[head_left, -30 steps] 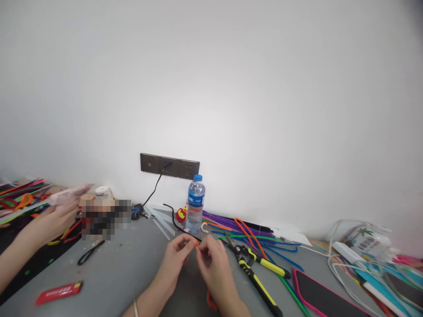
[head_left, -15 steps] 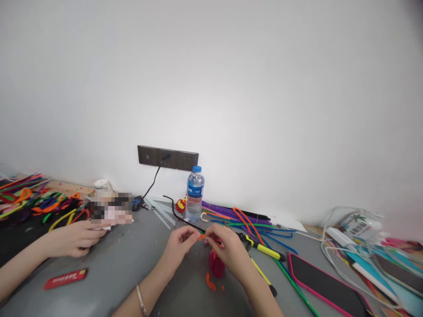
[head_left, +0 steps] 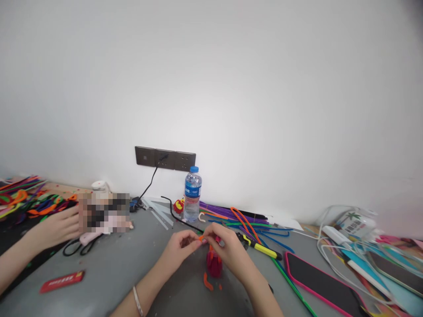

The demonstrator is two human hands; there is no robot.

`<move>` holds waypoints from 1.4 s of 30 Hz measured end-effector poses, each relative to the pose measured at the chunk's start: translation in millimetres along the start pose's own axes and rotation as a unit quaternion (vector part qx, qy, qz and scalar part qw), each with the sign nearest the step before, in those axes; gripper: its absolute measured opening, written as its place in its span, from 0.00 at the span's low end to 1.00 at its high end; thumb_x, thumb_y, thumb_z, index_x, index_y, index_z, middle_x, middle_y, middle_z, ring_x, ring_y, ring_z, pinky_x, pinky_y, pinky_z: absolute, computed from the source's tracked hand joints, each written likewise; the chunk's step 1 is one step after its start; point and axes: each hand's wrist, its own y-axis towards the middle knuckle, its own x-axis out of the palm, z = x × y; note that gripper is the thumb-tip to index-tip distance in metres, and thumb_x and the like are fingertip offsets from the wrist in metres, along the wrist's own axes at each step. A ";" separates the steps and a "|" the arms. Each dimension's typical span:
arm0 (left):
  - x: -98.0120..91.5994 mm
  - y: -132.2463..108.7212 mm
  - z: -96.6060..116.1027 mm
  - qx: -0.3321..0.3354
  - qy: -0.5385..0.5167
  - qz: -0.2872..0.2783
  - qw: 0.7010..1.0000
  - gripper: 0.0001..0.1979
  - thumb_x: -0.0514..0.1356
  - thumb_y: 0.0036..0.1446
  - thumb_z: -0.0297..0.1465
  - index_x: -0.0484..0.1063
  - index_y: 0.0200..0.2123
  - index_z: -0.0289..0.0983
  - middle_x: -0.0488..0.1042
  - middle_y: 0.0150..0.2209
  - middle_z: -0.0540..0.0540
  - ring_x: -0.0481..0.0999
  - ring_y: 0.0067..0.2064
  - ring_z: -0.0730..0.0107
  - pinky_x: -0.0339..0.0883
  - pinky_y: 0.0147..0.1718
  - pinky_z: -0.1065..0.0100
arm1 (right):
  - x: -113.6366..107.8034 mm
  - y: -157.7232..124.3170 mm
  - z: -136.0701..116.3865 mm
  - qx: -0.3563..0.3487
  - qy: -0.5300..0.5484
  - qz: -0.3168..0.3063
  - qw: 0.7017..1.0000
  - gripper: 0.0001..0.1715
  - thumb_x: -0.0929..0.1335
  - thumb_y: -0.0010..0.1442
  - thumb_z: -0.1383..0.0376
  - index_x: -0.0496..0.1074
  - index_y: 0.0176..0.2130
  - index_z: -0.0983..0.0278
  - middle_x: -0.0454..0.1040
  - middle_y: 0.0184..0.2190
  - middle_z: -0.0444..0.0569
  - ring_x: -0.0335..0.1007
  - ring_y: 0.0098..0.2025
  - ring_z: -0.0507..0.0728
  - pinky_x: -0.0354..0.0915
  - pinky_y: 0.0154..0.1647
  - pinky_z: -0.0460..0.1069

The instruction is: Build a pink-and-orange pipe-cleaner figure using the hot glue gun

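Fingertips together, my left hand (head_left: 182,246) and my right hand (head_left: 224,242) pinch a short orange pipe cleaner piece (head_left: 201,237) between them above the grey table. Beneath my right hand stands a dark red fuzzy figure (head_left: 214,264) with some orange on it, partly covered by my fingers. In front of it lie a curved orange piece (head_left: 208,281) and a smaller orange scrap (head_left: 220,286). Yellow-handled pliers (head_left: 264,250) are just right of my right hand, partly hidden by it.
A water bottle (head_left: 192,193) stands near the wall, a small red-yellow figure (head_left: 179,205) beside it. Pipe cleaners (head_left: 238,220) spread behind my hands. A pink-edged phone (head_left: 324,284) lies right. Another person's hand (head_left: 59,226) is at the left, near a red packet (head_left: 62,281).
My hands stay pinched on the orange piece and have drawn slightly closer together. The other person's hand has shifted left, uncovering a pink object with a black strap. The view has turned slightly.
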 end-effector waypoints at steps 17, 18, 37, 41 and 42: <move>-1.8 -1.5 5.0 -0.012 -0.015 -0.065 0.998 0.17 0.64 0.49 0.44 0.72 0.26 0.34 0.65 0.23 0.53 0.59 0.26 0.73 0.51 0.27 0.72 | 1.5 1.4 -0.1 0.030 0.053 -0.017 0.998 0.10 0.65 0.55 0.75 0.70 0.30 0.62 0.73 0.27 0.43 0.70 0.29 0.54 0.63 0.30 0.45; -2.0 -1.4 4.9 -0.015 -0.016 -0.070 0.997 0.17 0.64 0.49 0.44 0.72 0.26 0.34 0.64 0.22 0.53 0.58 0.26 0.73 0.51 0.27 0.71 | 1.6 1.2 0.0 0.030 0.053 -0.020 0.998 0.10 0.65 0.55 0.76 0.70 0.30 0.62 0.73 0.27 0.43 0.70 0.30 0.54 0.63 0.31 0.45; -2.0 -3.9 8.9 -0.019 -0.083 0.019 0.996 0.20 0.61 0.51 0.48 0.69 0.27 0.35 0.56 0.21 0.57 0.49 0.22 0.78 0.42 0.20 0.73 | 21.0 -1.5 -2.7 -0.044 -0.120 0.100 0.987 0.07 0.63 0.62 0.71 0.66 0.31 0.60 0.71 0.27 0.45 0.65 0.29 0.55 0.59 0.31 0.48; 3.2 -4.3 5.7 -0.024 -0.161 0.091 0.982 0.19 0.64 0.49 0.47 0.68 0.26 0.35 0.55 0.20 0.57 0.49 0.22 0.79 0.43 0.20 0.75 | 37.9 -1.0 -7.8 -0.034 -0.118 0.138 0.983 0.09 0.63 0.61 0.70 0.64 0.29 0.60 0.69 0.25 0.44 0.64 0.28 0.55 0.58 0.30 0.48; 3.9 -4.6 6.1 -0.025 -0.179 0.099 0.979 0.19 0.64 0.49 0.47 0.68 0.26 0.35 0.56 0.20 0.57 0.49 0.22 0.79 0.44 0.20 0.75 | 41.5 -1.0 -8.9 -0.035 -0.119 0.142 0.982 0.10 0.63 0.61 0.70 0.64 0.28 0.61 0.68 0.24 0.44 0.63 0.27 0.55 0.58 0.29 0.48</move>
